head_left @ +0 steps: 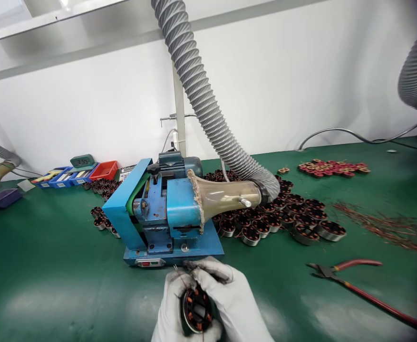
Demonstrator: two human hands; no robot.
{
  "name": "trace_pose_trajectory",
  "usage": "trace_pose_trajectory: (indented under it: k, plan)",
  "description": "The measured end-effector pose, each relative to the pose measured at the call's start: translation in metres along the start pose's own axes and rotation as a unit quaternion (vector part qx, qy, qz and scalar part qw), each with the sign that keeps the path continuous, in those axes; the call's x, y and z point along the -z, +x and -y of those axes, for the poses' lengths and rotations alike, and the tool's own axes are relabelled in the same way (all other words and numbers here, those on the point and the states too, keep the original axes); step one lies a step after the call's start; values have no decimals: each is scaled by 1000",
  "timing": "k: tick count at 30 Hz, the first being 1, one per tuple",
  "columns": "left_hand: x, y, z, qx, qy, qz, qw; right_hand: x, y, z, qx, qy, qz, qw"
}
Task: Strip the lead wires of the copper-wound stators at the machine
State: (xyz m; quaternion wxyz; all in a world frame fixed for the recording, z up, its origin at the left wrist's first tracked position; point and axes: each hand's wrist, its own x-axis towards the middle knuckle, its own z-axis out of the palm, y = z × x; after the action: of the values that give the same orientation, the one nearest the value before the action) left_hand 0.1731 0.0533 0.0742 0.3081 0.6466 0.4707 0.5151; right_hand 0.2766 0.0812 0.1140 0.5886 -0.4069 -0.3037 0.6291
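Note:
A round motor stator (197, 309), black with copper windings and a metal rim, is held low in front of the blue machine. My left hand (170, 306), in a white glove, wraps round its left side and underside. Thin wire leads (181, 276) stick up from the stator's top. Closed over that top from the right is my right hand (229, 294), also gloved, its darkened fingertips pinched at the wires. The exact grip between the fingertips is partly hidden. Just beyond both hands stands the blue belt-driven machine (154, 259) with its red and green switch.
Many stators (251, 235) crowd behind and right of the machine. Red-handled cutters (336, 274) lie at right, near loose copper wire (383, 225) and red rings (331, 168). A grey hose (208, 104) joins the machine's funnel (226, 194). Bins (103, 171) stand back left.

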Motion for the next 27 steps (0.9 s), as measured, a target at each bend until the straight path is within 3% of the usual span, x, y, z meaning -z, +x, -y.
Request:
trace_pose_trajectory:
  k: [3,6,8,10,12,16,21,27]
  plan:
    - [0,2,-3,0,8,0,1000,7,12,10,-13,55,-12,998]
    - [-1,5,-5,14,3,-23,1000,19,24,19,50,138,-72,987]
    - [-4,9,-5,37,-12,-56,998,23,27,15,75,83,-84,990]
    - [-9,16,-1,79,-29,-85,993,20,25,2,87,-29,-54,994]
    - [-14,24,6,134,-46,-90,986,13,24,-13,114,-112,-30,987]
    - [-21,45,18,213,-98,-90,968,2,32,-31,155,-185,-56,969]
    - [-26,62,21,190,-89,-76,975,2,49,-29,149,-216,-76,962]
    - [-30,66,19,173,-63,-79,980,4,53,-28,165,-223,-100,955]
